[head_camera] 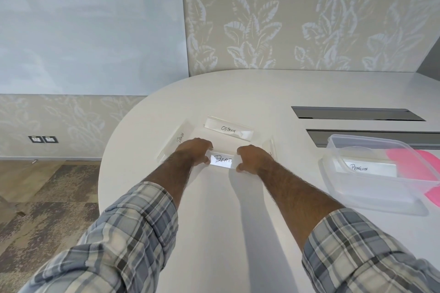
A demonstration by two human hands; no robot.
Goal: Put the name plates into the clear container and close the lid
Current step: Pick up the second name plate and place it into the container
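Note:
A clear name plate marked BEAR (222, 160) lies on the white table (238, 209). My left hand (194, 151) grips its left end and my right hand (253, 158) grips its right end. Behind it stands a plate marked OSTRICH (229, 128). A plate marked PANDA (179, 138) lies to the left, partly under my left hand. Another clear plate (270, 146) sits by my right hand, its label hidden. The clear container (381, 195) stands open at the right with a PENGUIN plate (364, 167) inside.
A pink sheet, perhaps the lid (415, 166), lies behind and under the container at the right edge. Two dark cable slots (357, 113) are set in the table behind the container. The table's rounded edge drops to the carpet on the left.

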